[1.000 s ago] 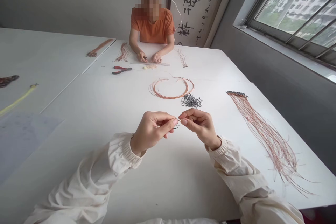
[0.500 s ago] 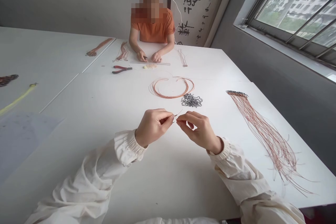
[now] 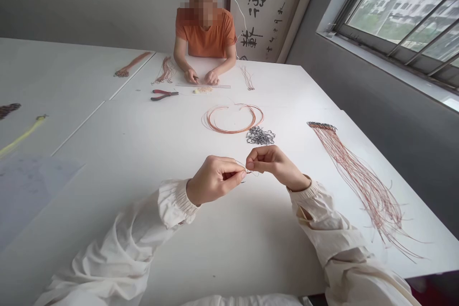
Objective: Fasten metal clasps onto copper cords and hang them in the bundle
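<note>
My left hand (image 3: 216,180) is closed in a pinch on a small dark fish hook (image 3: 243,182), most of it hidden by the fingers. Close beside it, my right hand (image 3: 274,165) pinches a thin line (image 3: 256,174) that loops at the fingertips near the hook. Beyond my hands lies a pile of dark metal fish hooks (image 3: 261,136). Touching this pile, or nearly so, is a loose coil of copper-coloured line (image 3: 229,131).
To the right lies a bundle of hooks with long copper-coloured lines (image 3: 358,172). Across the table, a person in an orange top (image 3: 205,38) works beside a ruler (image 3: 204,86) and red-handled pliers (image 3: 163,94). At left are a yellow strand (image 3: 23,139) and a translucent sheet (image 3: 39,186).
My right hand has moved slightly up and to the right, its fingers curling in more. My left hand has shifted a little right and down. The line now loops at the fingertips.
</note>
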The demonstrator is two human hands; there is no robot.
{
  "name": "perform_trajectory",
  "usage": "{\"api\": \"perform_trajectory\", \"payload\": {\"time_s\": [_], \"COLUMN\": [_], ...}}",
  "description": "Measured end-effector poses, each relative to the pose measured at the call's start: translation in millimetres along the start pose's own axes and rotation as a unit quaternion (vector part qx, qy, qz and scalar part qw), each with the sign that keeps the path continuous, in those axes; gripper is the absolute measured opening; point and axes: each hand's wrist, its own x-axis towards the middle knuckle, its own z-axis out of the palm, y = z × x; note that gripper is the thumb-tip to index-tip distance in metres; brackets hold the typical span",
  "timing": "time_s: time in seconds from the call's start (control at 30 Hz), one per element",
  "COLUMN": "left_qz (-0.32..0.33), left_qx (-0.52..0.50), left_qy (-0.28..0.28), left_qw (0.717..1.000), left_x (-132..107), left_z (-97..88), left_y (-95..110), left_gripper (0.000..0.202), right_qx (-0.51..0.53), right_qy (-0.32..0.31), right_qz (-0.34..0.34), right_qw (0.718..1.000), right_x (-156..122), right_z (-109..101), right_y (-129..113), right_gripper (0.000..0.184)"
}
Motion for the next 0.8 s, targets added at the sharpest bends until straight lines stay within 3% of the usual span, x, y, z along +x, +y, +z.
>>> {"api": "perform_trajectory", "payload": {"time_s": [0.2,0.33,0.47,0.57,0.7,0.8], "left_qz": [-0.001,-0.039,-0.063,-0.064,-0.047,-0.034], "left_qx": [-0.001,0.014,0.033,0.065,0.098,0.098], "left_qy": [0.036,0.081,0.122,0.127,0.091,0.052], "left_qw": [0.999,0.996,0.99,0.988,0.99,0.993], "left_x": [0,1,1,2,3,3], "left_z": [-4.0,-7.1,-9.3,-10.1,-7.9,-4.2], "left_y": [0,0,-1,-3,-6,-6], "left_gripper": [0.023,0.02,0.021,0.023,0.025,0.026], "right_qx": [0.114,0.121,-0.027,-0.185,-0.312,-0.321], "right_qy": [-0.022,0.013,0.075,0.124,0.136,0.125], "right_qz": [0.016,-0.003,-0.075,-0.147,-0.193,-0.192], "right_qw": [0.993,0.993,0.994,0.964,0.92,0.919], "right_x": [8,8,3,-3,-10,-12], "right_z": [-1,9,23,30,32,29], "right_y": [16,18,12,7,0,-6], "right_gripper": [0.014,0.018,0.017,0.012,0.012,0.011]}}
